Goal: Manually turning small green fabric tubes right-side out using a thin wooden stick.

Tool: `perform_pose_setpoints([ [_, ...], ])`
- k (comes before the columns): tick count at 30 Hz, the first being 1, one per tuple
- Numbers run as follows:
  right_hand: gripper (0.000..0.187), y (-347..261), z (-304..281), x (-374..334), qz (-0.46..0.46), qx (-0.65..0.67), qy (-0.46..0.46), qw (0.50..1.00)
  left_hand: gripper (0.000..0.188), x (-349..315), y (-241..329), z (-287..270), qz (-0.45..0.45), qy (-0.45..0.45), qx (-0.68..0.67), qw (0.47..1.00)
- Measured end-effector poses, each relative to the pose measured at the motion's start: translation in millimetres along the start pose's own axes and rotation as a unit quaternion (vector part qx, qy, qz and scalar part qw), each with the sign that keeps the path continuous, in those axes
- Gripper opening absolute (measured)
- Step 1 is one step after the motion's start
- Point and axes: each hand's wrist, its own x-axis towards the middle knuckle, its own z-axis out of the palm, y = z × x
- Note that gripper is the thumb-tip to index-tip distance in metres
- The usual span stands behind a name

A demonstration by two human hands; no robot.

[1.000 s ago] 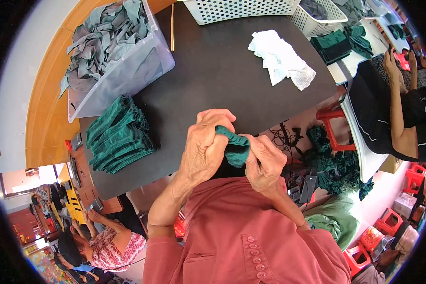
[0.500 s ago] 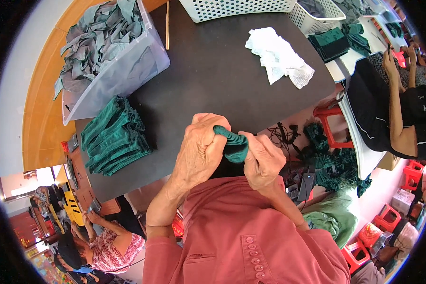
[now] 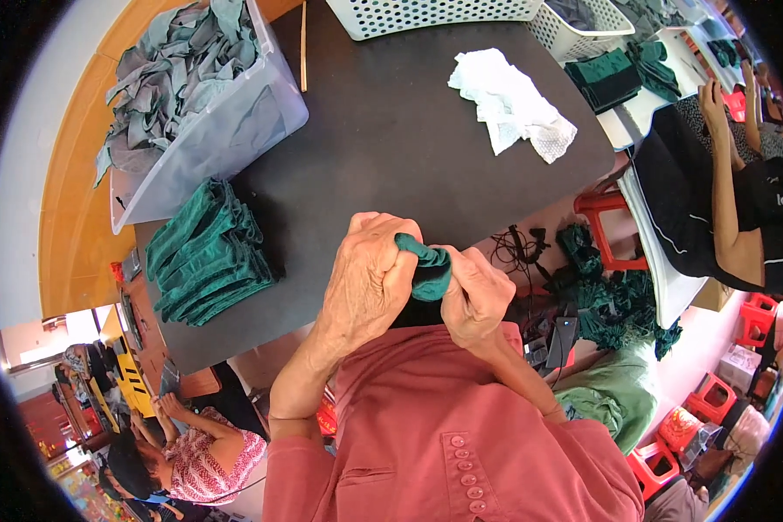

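Note:
Between my two hands is a small piece of dark green velvety fabric (image 3: 431, 277), folded over and bunched. My left hand (image 3: 372, 268) is closed on its left end, and my right hand (image 3: 477, 294) pinches its right end. Both are held just in front of my body, over the near edge of the dark table (image 3: 365, 130). To the left lies a stack of green velvety fabric pieces (image 3: 207, 257), layered on the table. Much of the held piece is hidden inside my fingers.
A clear plastic bin (image 3: 222, 143) of grey-green cloths stands at the far left. White crumpled cloth (image 3: 513, 104) lies far right; a white perforated basket (image 3: 435, 17) sits at the back. Cables (image 3: 518, 248) and a red stool (image 3: 609, 230) are right. People work at both sides.
My right hand has shifted slightly left, closer to my left hand, with the green fabric still held between them. The stack and bin stay put on the table.

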Motion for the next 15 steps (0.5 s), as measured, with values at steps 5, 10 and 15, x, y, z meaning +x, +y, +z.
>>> perform_pose_setpoints([
  [5,0.016,7.0,5.3,-19.2,0.204,0.261,-0.083,0.94,0.009,-1.2,-6.2,11.2,0.032,0.022,-0.014,0.999],
  [10,0.026,0.5,0.6,-9.7,0.316,0.421,-0.112,0.843,0.01,-3.3,1.0,1.1,-0.124,-0.005,-0.156,0.98],
  [15,0.026,1.8,-1.8,-8.4,0.29,0.391,-0.123,0.865,0.013,-3.0,4.0,-3.6,-0.115,0.057,-0.228,0.965],
])
